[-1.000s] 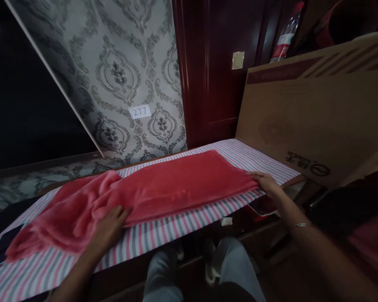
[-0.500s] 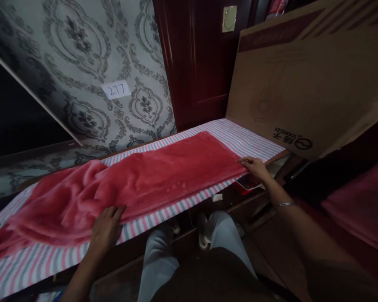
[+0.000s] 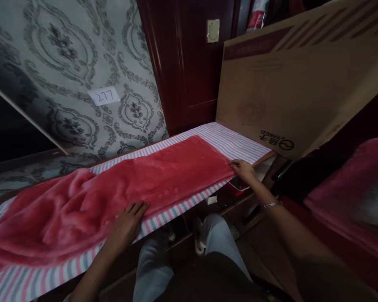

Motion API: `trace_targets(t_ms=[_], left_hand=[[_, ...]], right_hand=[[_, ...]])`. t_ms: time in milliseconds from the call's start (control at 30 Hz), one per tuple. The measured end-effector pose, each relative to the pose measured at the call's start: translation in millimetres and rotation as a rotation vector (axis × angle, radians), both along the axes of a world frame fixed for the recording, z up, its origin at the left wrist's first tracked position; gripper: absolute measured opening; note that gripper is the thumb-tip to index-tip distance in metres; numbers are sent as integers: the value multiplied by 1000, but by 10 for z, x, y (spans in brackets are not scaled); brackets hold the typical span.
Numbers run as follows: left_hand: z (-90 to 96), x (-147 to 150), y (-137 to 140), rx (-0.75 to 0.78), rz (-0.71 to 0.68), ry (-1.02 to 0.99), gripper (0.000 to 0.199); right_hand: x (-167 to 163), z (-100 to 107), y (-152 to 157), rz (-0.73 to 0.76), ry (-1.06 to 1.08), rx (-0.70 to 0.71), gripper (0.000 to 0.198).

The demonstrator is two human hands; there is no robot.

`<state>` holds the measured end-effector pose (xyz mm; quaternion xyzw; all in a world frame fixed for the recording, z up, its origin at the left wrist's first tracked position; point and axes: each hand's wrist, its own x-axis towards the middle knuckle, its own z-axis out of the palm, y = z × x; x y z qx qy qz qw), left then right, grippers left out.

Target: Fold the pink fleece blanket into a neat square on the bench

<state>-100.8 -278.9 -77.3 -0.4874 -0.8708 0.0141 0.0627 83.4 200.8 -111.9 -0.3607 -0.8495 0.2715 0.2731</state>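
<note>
A red plush piece of cloth (image 3: pixel 176 163) lies lengthwise on a striped sheet (image 3: pixel 236 142). Its right part is smooth and flat, while the left part is bunched into soft folds. My left hand (image 3: pixel 129 220) rests on the cloth near its front edge, fingers stretched out and lying over the fabric. At the front right corner, my right hand (image 3: pixel 243 170) pinches the cloth's edge between thumb and fingers. A bracelet circles the right wrist.
A large cardboard box (image 3: pixel 255 92) stands at the back right against a dark red panel (image 3: pixel 189 63). A dark screen (image 3: pixel 12 130) is at the left. Pink plush fabric (image 3: pixel 343 205) lies at the right. Below the front edge are open drawers and a red item (image 3: pixel 237 188).
My left hand has slid to the right along the cloth's front edge. The right hand stays at the corner. The whole view has shifted slightly.
</note>
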Motion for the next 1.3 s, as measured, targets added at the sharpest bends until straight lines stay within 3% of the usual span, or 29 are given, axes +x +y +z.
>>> trace_targets(t_ms=[133,233,300,400,467,633,733,800,900,1000,1133,1300], left_hand=[[146,85,299,140,-148,-186,46],[194,95,824,178,-263,-279,50],[200,38,1219,115,-312,-299,51],[165,-126,1661,-6,-272,-252,53],[102,-243,1789,-49,-197,-196,55],[-72,-375,1731,45,129,-66,60],[-30,-363,1725,30,181,-82,61],[65,-350,1803,26,114,-106,60],[209,-330,2023,27,-161,-162,59],[222,-315,2259,-2,-380,-239,59],[36,-315,2399,30,-454,-252,60],[-82,-329,2354,89,-466,-295,62]], right_hand=[[-32,91,-241,18,25,232,34],[-167,107,-532,160,-17,433,44],[-260,71,-687,231,-143,465,46],[-333,-14,-778,209,-363,443,52],[-341,-60,-778,183,-433,435,53],[-322,-106,-774,177,-429,422,52],[-346,-61,-690,213,-394,368,50],[-418,33,-546,225,-334,293,46],[-656,259,-247,176,-208,174,44],[-1048,480,32,130,-174,16,44],[-1649,591,283,88,-201,-96,47],[-2251,519,519,67,-224,-157,37]])
